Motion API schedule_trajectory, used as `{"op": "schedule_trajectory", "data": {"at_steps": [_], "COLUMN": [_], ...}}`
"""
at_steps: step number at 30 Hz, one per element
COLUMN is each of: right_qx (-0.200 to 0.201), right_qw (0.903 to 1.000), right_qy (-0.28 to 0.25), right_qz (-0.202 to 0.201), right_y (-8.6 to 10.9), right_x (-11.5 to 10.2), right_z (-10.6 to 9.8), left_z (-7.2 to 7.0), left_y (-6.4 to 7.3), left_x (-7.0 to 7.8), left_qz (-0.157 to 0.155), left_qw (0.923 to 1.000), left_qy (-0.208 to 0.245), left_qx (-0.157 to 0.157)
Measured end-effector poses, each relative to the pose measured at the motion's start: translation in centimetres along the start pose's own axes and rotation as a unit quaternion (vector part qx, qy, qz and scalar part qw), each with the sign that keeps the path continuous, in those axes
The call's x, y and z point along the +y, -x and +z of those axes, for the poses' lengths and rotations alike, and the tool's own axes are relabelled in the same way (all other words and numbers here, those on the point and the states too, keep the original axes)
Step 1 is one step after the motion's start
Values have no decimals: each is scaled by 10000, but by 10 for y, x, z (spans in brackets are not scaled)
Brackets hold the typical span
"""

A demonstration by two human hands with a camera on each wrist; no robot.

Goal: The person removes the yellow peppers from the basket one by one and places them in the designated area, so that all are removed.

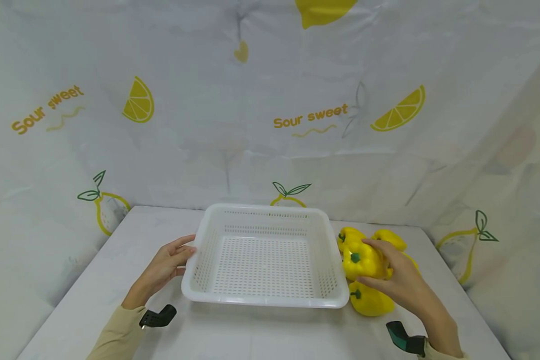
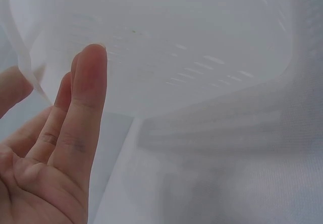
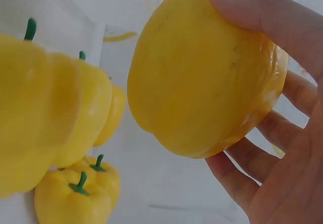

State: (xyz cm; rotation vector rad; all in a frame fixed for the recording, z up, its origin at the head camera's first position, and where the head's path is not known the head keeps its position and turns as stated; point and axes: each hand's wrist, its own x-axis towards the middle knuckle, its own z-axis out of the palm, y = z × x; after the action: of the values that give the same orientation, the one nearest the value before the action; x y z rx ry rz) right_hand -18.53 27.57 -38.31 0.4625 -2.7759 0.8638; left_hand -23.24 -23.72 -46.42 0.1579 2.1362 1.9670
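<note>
A white perforated plastic basket [image 1: 265, 301] occupies the middle of the table, its slotted floor showing in the head view. At its left side, my left hand [image 1: 165, 261] holds the rim. The left wrist view has the basket wall [image 2: 202, 27] close up, with the thumb on one side of the rim and the fingers [image 2: 86, 93] on the other. My right hand [image 1: 402, 281] grips a yellow bell pepper [image 1: 363, 261] beside the basket's right edge. In the right wrist view, thumb and fingers curve around this pepper [image 3: 202, 77], its smooth underside facing the camera.
Several more yellow bell peppers with green stems lie right of the basket, one nearer the front [image 1: 371, 301] and another at the back [image 1: 389, 239]. A white cloth printed with lemons [image 1: 225, 165] hangs behind the white table [image 1: 252, 335].
</note>
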Motion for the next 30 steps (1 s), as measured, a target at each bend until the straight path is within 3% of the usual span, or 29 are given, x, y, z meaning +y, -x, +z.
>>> {"op": "schedule_trajectory", "data": {"at_steps": [12, 20, 30], "right_qx": [143, -99, 200], "right_qw": [9996, 9960, 9939], "right_qy": [86, 403, 555], "right_qz": [209, 791, 931], "right_y": [20, 34, 49], "right_x": [20, 36, 64], "right_z": [-4, -8, -18], "left_z": [-1, 0, 0], "left_y": [0, 0, 0], "left_x": [0, 0, 1], "left_qz": [40, 29, 13], "left_qw": [9999, 10000, 10000], "left_qy": [56, 41, 39], "left_qx": [-79, -72, -57]}}
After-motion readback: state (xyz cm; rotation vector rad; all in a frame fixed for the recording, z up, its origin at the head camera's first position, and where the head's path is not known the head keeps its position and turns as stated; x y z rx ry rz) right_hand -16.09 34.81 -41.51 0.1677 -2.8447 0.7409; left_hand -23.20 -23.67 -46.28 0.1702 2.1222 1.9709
